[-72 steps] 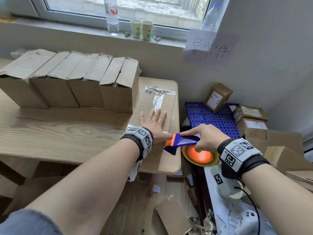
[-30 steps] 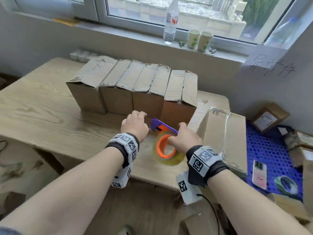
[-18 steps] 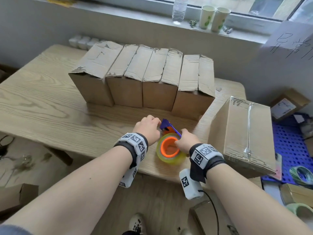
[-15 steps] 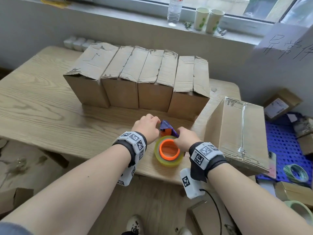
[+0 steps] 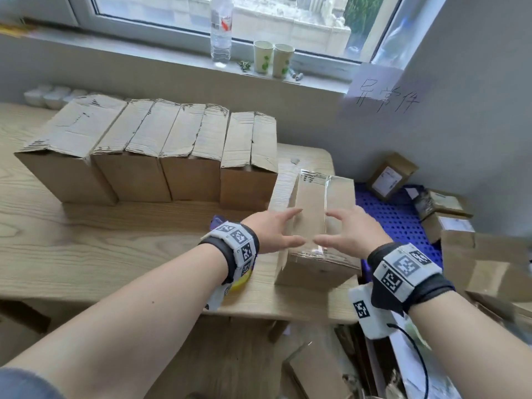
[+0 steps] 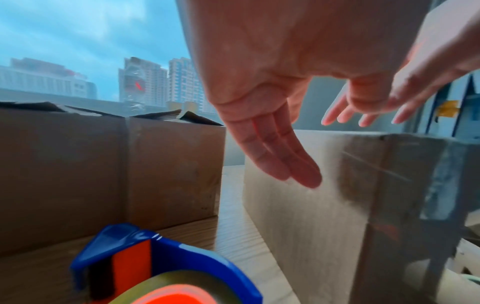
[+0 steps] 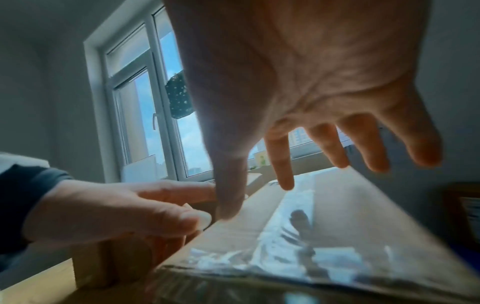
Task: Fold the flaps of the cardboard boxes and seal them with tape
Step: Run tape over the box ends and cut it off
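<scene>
With your left hand (image 5: pixel 270 231) and right hand (image 5: pixel 349 231) spread empty above the tall brown tape-sealed cardboard box (image 5: pixel 312 223) at the desk's (image 5: pixel 86 249) front right corner, clasp its stiff, probably light side walls, avoiding the slick tape.

Open hands (image 5: pixel 311 230) over taped box (image 5: pixel 309 197)

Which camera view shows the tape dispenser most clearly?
The left wrist view: the tape dispenser fills its lower part, blue frame and orange core plain. In the head view the left wrist hides nearly all of it. The right wrist view does not show it.
</scene>
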Available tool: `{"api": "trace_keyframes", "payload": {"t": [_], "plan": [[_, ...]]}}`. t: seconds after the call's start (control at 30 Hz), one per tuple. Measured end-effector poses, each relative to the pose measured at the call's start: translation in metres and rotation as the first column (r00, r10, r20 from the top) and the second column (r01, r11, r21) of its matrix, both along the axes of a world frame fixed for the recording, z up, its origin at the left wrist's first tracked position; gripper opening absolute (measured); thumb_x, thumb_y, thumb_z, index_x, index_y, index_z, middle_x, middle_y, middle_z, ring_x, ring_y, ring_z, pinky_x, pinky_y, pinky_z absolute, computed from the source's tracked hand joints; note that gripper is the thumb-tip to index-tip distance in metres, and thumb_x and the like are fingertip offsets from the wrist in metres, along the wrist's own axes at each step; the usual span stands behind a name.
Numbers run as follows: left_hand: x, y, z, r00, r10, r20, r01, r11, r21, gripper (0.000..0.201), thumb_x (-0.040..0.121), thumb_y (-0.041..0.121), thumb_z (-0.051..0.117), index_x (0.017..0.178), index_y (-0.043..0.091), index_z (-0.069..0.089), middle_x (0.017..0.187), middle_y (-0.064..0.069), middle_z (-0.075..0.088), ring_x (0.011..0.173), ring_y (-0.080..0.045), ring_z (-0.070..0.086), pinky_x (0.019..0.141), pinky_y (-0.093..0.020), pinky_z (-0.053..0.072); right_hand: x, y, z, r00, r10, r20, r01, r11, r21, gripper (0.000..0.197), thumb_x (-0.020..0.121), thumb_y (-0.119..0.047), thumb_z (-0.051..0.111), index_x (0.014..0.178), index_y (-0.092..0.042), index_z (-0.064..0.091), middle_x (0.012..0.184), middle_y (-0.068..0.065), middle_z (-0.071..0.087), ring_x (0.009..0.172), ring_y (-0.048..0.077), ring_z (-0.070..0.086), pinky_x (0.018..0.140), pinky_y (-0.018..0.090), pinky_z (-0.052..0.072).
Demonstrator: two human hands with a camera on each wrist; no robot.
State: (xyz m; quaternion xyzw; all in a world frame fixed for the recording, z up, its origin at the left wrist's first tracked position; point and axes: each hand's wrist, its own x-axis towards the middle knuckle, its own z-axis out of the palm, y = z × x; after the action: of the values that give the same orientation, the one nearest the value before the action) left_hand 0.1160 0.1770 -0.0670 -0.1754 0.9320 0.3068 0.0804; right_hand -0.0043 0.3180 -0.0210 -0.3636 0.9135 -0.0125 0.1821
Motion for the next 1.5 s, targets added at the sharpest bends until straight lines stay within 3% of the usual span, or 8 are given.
{"api": "trace_keyframes", "payload": {"t": [0.13, 0.33, 0.53, 0.7, 0.83, 0.9, 1.1, 1.5], "plan": [[-0.009, 0.017, 0.001, 0.997, -0.064, 0.045, 0.066, 0.997, -0.037, 0.095, 0.078, 0.063, 0.061, 0.152, 0.029, 0.013, 0.137, -0.007, 0.052, 0.117, -0.024, 0.053, 0.089, -0.024, 0.040, 0.004, 0.021, -0.003, 0.990, 0.044, 0.136, -0.051, 0.998, 0.048, 0.093, 0.062, -0.060, 0.075, 0.141, -0.035, 0.034, 0.135, 0.008, 0.035, 0.120, 0.026, 0.048, 0.094, 0.029, 0.039], [-0.014, 0.023, 0.006, 0.998, -0.039, 0.055, 0.046, 0.990, -0.137, 0.104, 0.070, 0.061, 0.070, 0.151, 0.025, 0.016, 0.134, -0.006, 0.054, 0.117, -0.023, 0.053, 0.094, -0.027, 0.044, 0.000, 0.026, -0.022, 0.992, 0.118, -0.048, -0.114, 0.991, 0.073, 0.088, 0.067, -0.050, 0.075, 0.142, -0.036, 0.032, 0.134, 0.009, 0.032, 0.111, 0.033, 0.053, 0.090, 0.035, 0.045], [-0.022, 0.027, 0.008, 0.992, -0.039, 0.121, 0.062, 0.979, -0.194, 0.103, 0.074, 0.033, 0.074, 0.153, 0.022, 0.009, 0.112, -0.011, 0.064, 0.093, -0.022, 0.061, 0.085, -0.035, 0.052, -0.016, 0.039, -0.026, 0.982, 0.181, -0.054, -0.178, 0.983, 0.049, 0.076, 0.080, -0.006, 0.056, 0.143, -0.041, 0.032, 0.157, 0.011, 0.012, 0.126, 0.033, 0.046, 0.100, 0.033, 0.039], [-0.022, 0.026, 0.012, 0.981, -0.040, 0.189, 0.057, 0.995, -0.084, 0.115, 0.070, 0.024, 0.082, 0.153, 0.025, 0.002, 0.077, 0.002, 0.060, 0.070, -0.015, 0.068, 0.077, -0.032, 0.057, -0.034, 0.048, -0.019, 0.963, 0.255, 0.091, -0.262, 0.962, 0.074, 0.089, 0.076, -0.006, 0.069, 0.145, -0.044, 0.027, 0.160, 0.005, 0.002, 0.133, 0.025, 0.039, 0.099, 0.028, 0.038], [-0.025, 0.022, 0.021, 0.949, -0.096, 0.300, 0.135, 0.985, -0.112, 0.126, 0.067, 0.014, 0.085, 0.152, 0.026, -0.007, 0.117, -0.010, 0.063, 0.110, -0.023, 0.058, 0.085, -0.023, 0.043, -0.048, 0.060, -0.006, 0.949, 0.268, 0.164, -0.284, 0.955, 0.080, 0.092, 0.078, 0.008, 0.055, 0.146, -0.044, 0.022, 0.160, -0.006, -0.001, 0.124, 0.020, 0.048, 0.085, 0.019, 0.042], [-0.029, 0.022, 0.021, 0.939, -0.099, 0.331, 0.158, 0.974, -0.159, 0.124, 0.069, 0.005, 0.081, 0.151, 0.027, -0.009, 0.123, -0.013, 0.061, 0.112, -0.024, 0.057, 0.092, -0.029, 0.046, -0.048, 0.061, -0.012, 0.955, 0.273, 0.113, -0.281, 0.958, 0.061, 0.091, 0.079, 0.006, 0.054, 0.146, -0.045, 0.021, 0.160, -0.005, 0.000, 0.126, 0.021, 0.047, 0.089, 0.020, 0.040], [-0.033, 0.020, 0.008, 0.950, -0.093, 0.299, 0.174, 0.951, -0.256, 0.120, 0.069, 0.021, 0.082, 0.152, 0.026, -0.006, 0.124, -0.010, 0.059, 0.115, -0.025, 0.055, 0.097, -0.034, 0.045, -0.037, 0.050, -0.031, 0.969, 0.244, 0.025, -0.244, 0.969, 0.028, 0.088, 0.077, -0.016, 0.073, 0.146, -0.041, 0.026, 0.160, 0.005, 0.001, 0.134, 0.029, 0.038, 0.105, 0.030, 0.032], [-0.038, 0.022, 0.001, 0.967, -0.093, 0.236, 0.176, 0.917, -0.358, 0.114, 0.073, 0.054, 0.072, 0.151, 0.021, -0.005, 0.128, -0.012, 0.055, 0.112, -0.028, 0.056, 0.090, -0.038, 0.049, -0.030, 0.037, -0.033, 0.985, 0.167, -0.051, -0.168, 0.986, -0.004, 0.075, 0.077, -0.007, 0.069, 0.138, -0.036, 0.036, 0.160, 0.002, 0.007, 0.123, 0.029, 0.049, 0.097, 0.034, 0.040]]}}
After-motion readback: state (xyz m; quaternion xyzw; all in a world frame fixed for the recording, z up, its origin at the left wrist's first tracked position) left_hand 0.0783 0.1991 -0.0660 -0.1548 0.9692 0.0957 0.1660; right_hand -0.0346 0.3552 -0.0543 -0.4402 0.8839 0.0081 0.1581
